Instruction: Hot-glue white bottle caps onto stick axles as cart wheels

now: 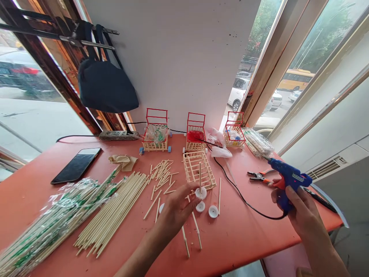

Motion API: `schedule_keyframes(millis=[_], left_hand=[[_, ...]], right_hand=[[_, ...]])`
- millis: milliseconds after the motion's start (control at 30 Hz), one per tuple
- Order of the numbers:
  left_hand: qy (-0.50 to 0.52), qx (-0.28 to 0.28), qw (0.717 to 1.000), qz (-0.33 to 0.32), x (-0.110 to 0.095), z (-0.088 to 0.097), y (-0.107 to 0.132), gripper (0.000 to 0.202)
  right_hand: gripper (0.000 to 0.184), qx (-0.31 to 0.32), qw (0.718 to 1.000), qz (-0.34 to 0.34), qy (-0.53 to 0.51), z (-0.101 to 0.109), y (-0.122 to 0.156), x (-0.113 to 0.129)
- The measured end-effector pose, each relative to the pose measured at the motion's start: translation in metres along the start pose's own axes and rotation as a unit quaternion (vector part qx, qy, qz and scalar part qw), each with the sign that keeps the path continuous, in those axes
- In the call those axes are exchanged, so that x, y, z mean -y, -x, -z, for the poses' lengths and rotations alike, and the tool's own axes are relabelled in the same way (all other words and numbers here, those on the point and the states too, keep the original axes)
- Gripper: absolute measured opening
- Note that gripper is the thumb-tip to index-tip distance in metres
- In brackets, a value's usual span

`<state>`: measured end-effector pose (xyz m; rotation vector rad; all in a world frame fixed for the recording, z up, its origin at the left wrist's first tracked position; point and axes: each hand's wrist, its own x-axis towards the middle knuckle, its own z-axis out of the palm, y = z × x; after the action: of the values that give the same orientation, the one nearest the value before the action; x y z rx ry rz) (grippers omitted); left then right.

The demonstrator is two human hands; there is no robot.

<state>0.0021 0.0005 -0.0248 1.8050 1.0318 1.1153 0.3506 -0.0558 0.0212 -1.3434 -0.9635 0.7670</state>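
Note:
My left hand [175, 209] is low in the middle of the red table [248, 231], fingers pinched on a white bottle cap [201, 192] that has a wooden stick standing upright in it. Two more white caps [213, 211] lie just to its right. A square frame of wooden sticks [198, 169] lies flat behind the cap. My right hand [296, 209] is wrapped round the grip of a blue glue gun [288, 179] held above the table's right side, nozzle pointing up and left, its black cord trailing across the table.
Three small stick carts with red handles [155, 134] stand at the back. A heap of chopsticks [112, 211] and wrapped packs [49, 223] fills the left. A phone [76, 165], a power strip [118, 135], pliers [258, 176] and a hanging black bag [106, 86] are also around.

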Motion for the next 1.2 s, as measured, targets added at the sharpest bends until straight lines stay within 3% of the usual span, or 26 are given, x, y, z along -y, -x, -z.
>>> schedule_keyframes(millis=[133, 300, 433, 533, 700, 967, 1200], left_hand=[[-0.003, 0.006, 1.000, -0.002, 0.002, 0.000, 0.000, 0.019], [0.012, 0.017, 1.000, -0.006, 0.006, 0.000, 0.000, 0.018], [0.015, 0.025, 1.000, -0.011, 0.008, 0.000, 0.001, 0.021], [0.013, 0.034, 0.999, -0.019, 0.008, 0.000, 0.001, 0.022], [0.016, 0.043, 0.999, -0.030, 0.009, 0.001, 0.000, 0.021], [-0.005, 0.043, 0.997, -0.062, 0.005, 0.004, -0.001, 0.026], [-0.013, 0.051, 0.995, -0.085, 0.005, 0.005, -0.001, 0.034]], right_hand=[[0.029, 0.095, 0.994, 0.045, 0.024, -0.021, 0.009, 0.014], [0.037, 0.201, 0.976, -0.009, 0.078, -0.034, 0.013, 0.016], [0.047, 0.323, 0.939, -0.011, 0.121, -0.038, 0.012, 0.022], [0.044, 0.379, 0.913, -0.030, 0.148, -0.040, 0.007, 0.022], [0.047, 0.403, 0.899, -0.010, 0.174, -0.042, -0.002, 0.018], [0.052, 0.376, 0.892, 0.027, 0.247, -0.055, 0.003, 0.031], [0.054, 0.392, 0.873, -0.001, 0.291, -0.060, 0.008, 0.027]])
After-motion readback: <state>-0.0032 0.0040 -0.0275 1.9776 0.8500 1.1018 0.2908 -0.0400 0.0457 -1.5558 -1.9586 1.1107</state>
